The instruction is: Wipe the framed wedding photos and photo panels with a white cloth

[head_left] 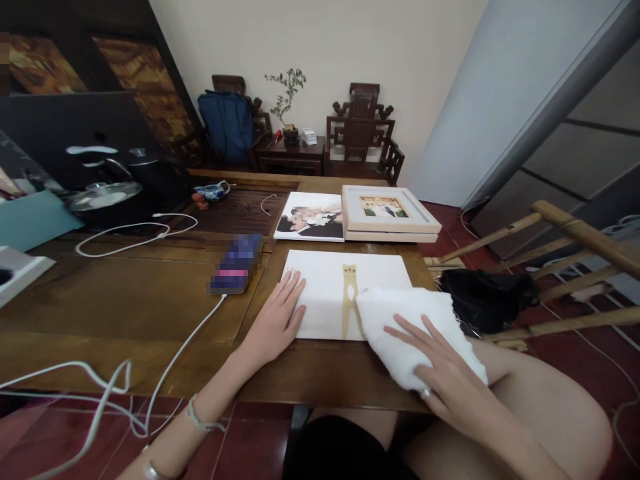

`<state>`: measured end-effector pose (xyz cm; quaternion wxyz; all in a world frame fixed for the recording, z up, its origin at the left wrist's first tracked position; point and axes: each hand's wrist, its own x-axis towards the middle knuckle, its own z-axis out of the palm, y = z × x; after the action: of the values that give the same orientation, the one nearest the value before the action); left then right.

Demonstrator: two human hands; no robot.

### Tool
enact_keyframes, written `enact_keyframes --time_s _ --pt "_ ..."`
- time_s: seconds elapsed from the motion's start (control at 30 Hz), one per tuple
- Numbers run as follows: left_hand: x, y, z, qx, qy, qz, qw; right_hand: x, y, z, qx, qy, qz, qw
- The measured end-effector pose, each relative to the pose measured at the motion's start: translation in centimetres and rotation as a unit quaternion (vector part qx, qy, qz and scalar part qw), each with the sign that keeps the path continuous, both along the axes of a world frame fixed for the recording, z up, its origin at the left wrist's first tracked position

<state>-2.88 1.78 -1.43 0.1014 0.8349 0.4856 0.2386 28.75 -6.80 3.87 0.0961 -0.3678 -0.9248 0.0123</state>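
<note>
A white rectangular panel [320, 293] lies flat on the wooden table in front of me, with a gold-coloured two-legged bracket [349, 297] on its face. My left hand [280, 310] rests flat on the panel's left edge, fingers stretched out. My right hand [435, 363] presses on a fluffy white cloth [400, 320], gripping it with the fingers spread over its top. That cloth covers the panel's lower right corner and part of the bracket's right leg, and hangs past the table edge.
Behind the panel lie a photo print panel [310, 227] and stacked pale wooden picture frames [425, 217]. A phone [235, 265] with a white charging cable [185, 353] is on the left. Farther left stands a lidded pot [105, 200]. A bamboo chair [575, 227] is at right.
</note>
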Motion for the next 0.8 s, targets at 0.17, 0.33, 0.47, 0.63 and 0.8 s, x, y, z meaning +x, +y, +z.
enact_keyframes --time_s 0.17,0.33,0.47,0.63,0.8 --pt "-0.1 0.1 -0.2 0.006 -0.007 -0.002 1.0 -0.3 7.8 -0.1 -0.021 0.006 -0.044 0.999" --pt "-0.2 0.0 -0.1 0.006 -0.013 0.0 1.0 -0.5 14.3 0.1 -0.007 0.007 -0.087 0.996" --pt "-0.1 0.0 -0.1 0.014 -0.023 0.003 1.0 -0.5 13.5 -0.1 -0.002 0.013 -0.101 0.995" --pt "0.1 0.0 -0.2 0.015 -0.019 0.009 1.0 -0.2 6.4 -0.3 -0.019 0.008 -0.061 0.998" --pt "0.2 0.0 -0.3 0.019 -0.022 0.011 1.0 0.2 -0.5 0.8 -0.044 -0.007 -0.014 0.999"
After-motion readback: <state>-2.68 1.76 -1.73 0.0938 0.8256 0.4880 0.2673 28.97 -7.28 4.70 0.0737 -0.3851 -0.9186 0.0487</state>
